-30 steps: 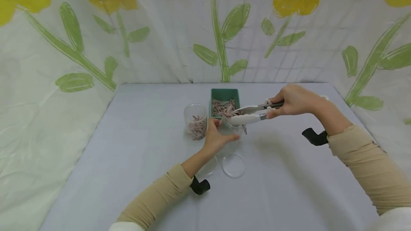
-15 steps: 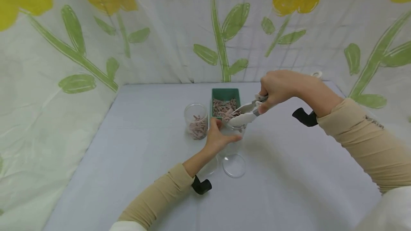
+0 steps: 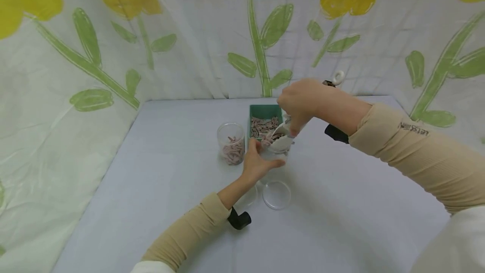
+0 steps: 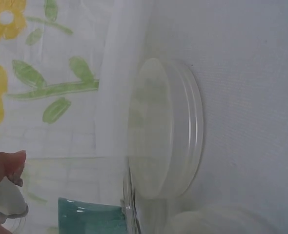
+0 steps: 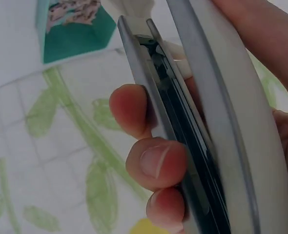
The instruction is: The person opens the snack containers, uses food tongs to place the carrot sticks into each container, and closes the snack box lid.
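My left hand [image 3: 257, 165] grips a clear plastic jar [image 3: 273, 156] standing in front of the green tray [image 3: 265, 109]. In my right hand [image 3: 303, 100] are white-tipped kitchen tongs [image 3: 282, 143], their tips at the jar's mouth. Pinkish-brown strips [image 3: 267, 141] show between the tong tips. The right wrist view has my curled fingers [image 5: 156, 163] round the tongs' metal and dark handle [image 5: 175, 112]. More strips lie in the tray. How many are inside the held jar is hidden by my hands and the tongs.
A second clear jar [image 3: 231, 144], partly filled with the same strips, stands left of my left hand. Two clear round lids lie nearer me: one lid [image 3: 276, 195] in full sight, the other lid [image 3: 250, 197] partly behind my left wrist. A flowered sheet [image 3: 189, 54] hangs behind the table.
My right hand has moved left over the tray's right side, and the tongs have swung from nearly level to steep. My left hand has stayed on the jar.
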`<state>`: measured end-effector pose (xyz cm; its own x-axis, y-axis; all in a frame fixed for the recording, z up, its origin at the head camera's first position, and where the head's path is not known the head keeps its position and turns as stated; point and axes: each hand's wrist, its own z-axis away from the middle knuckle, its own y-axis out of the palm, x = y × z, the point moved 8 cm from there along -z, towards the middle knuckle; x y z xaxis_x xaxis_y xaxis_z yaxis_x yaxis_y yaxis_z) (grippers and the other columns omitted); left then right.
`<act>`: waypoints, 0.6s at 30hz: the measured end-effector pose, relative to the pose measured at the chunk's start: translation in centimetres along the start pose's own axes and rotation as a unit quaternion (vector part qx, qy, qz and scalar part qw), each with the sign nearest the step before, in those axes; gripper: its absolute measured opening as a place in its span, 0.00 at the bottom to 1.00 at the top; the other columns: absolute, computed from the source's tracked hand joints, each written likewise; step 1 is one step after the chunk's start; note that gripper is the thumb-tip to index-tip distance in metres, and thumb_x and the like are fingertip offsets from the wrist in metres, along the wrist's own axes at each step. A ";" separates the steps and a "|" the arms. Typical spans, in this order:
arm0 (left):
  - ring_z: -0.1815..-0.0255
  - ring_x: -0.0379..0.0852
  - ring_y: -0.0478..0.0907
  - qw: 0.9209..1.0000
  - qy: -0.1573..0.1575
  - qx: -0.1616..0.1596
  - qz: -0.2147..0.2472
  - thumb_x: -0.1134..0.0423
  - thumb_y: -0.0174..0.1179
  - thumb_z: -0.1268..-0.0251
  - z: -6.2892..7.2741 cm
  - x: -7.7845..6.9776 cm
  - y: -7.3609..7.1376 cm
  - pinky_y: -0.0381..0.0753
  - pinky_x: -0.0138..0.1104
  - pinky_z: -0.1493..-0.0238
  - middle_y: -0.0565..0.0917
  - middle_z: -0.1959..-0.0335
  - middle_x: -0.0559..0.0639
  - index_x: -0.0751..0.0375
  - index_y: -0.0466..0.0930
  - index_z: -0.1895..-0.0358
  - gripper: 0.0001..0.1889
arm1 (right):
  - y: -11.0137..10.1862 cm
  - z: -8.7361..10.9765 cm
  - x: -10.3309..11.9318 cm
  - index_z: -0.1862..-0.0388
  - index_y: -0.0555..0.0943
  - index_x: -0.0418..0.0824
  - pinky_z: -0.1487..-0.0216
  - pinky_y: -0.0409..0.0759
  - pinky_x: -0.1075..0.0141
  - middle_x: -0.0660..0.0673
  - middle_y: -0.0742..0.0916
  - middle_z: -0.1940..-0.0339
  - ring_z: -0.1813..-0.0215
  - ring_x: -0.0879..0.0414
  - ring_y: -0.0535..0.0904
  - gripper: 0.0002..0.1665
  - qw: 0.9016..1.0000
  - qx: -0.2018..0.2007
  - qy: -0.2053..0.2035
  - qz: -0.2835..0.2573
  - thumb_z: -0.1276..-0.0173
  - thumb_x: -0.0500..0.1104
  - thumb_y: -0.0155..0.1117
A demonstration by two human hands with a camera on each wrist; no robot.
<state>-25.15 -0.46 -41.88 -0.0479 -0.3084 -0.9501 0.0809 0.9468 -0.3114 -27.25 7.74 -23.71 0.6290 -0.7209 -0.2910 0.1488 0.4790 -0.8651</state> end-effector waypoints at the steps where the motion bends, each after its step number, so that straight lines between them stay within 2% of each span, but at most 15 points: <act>1: 0.51 0.57 0.71 1.000 0.003 -0.002 -0.004 0.59 0.80 0.59 0.0 0.0 0.0 0.73 0.43 0.53 0.72 0.51 0.58 0.61 0.63 0.53 0.35 | 0.0 -0.2 0.2 0.62 0.80 0.41 0.68 0.78 0.59 0.47 0.82 0.67 0.70 0.53 0.77 0.27 1.000 0.002 0.004 0.009 0.51 0.59 0.76; 6: 0.54 0.54 0.71 0.999 0.037 -0.004 -0.026 0.61 0.80 0.61 -0.3 -0.3 0.2 0.73 0.43 0.53 0.73 0.53 0.58 0.62 0.63 0.54 0.35 | 0.4 -1.5 1.8 0.54 0.81 0.41 0.66 0.81 0.59 0.46 0.82 0.63 0.70 0.55 0.76 0.35 0.996 0.021 0.003 0.089 0.53 0.62 0.77; 8: 0.54 0.51 0.71 0.998 0.053 -0.002 -0.031 0.63 0.80 0.62 -0.3 -0.4 0.3 0.74 0.42 0.52 0.74 0.55 0.57 0.62 0.64 0.55 0.34 | 0.6 -1.7 2.4 0.54 0.81 0.41 0.67 0.81 0.61 0.47 0.82 0.64 0.70 0.56 0.76 0.37 0.992 0.027 -0.003 0.119 0.55 0.65 0.77; 10: 0.54 0.50 0.72 0.998 0.056 -0.001 -0.032 0.64 0.81 0.64 -0.4 -0.4 0.3 0.74 0.42 0.52 0.74 0.55 0.55 0.61 0.63 0.55 0.35 | 0.4 -1.6 2.5 0.55 0.81 0.41 0.68 0.80 0.62 0.48 0.81 0.65 0.71 0.56 0.75 0.39 0.991 0.028 -0.001 0.127 0.57 0.66 0.77; 12: 0.53 0.49 0.71 0.998 0.049 -0.003 -0.030 0.63 0.81 0.64 -0.4 -0.1 0.3 0.73 0.41 0.51 0.74 0.55 0.54 0.60 0.63 0.54 0.36 | -0.3 -1.1 2.1 0.57 0.81 0.42 0.67 0.79 0.62 0.49 0.82 0.66 0.70 0.56 0.75 0.38 0.993 0.023 0.009 0.113 0.59 0.67 0.78; 14: 0.52 0.49 0.71 0.999 0.036 -0.007 -0.018 0.63 0.81 0.65 -0.4 0.3 0.1 0.73 0.42 0.50 0.73 0.55 0.53 0.60 0.63 0.53 0.37 | -1.4 -0.2 1.2 0.61 0.81 0.42 0.67 0.78 0.62 0.50 0.82 0.68 0.70 0.55 0.75 0.37 0.997 0.014 0.024 0.077 0.61 0.67 0.78; 18: 0.48 0.51 0.73 0.999 0.029 -0.013 0.007 0.66 0.81 0.65 -0.3 0.7 -0.2 0.73 0.44 0.45 0.76 0.50 0.55 0.62 0.67 0.47 0.39 | -3.0 1.9 -2.1 0.68 0.80 0.43 0.74 0.70 0.62 0.49 0.80 0.72 0.72 0.54 0.72 0.36 0.998 -0.004 0.066 -0.014 0.63 0.70 0.77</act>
<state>-25.46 -0.81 -42.53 -0.1045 -0.2905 -0.9512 0.0556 0.9532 -0.2972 -27.54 8.75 -19.69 0.5180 -0.7945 -0.3170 0.1596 0.4539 -0.8767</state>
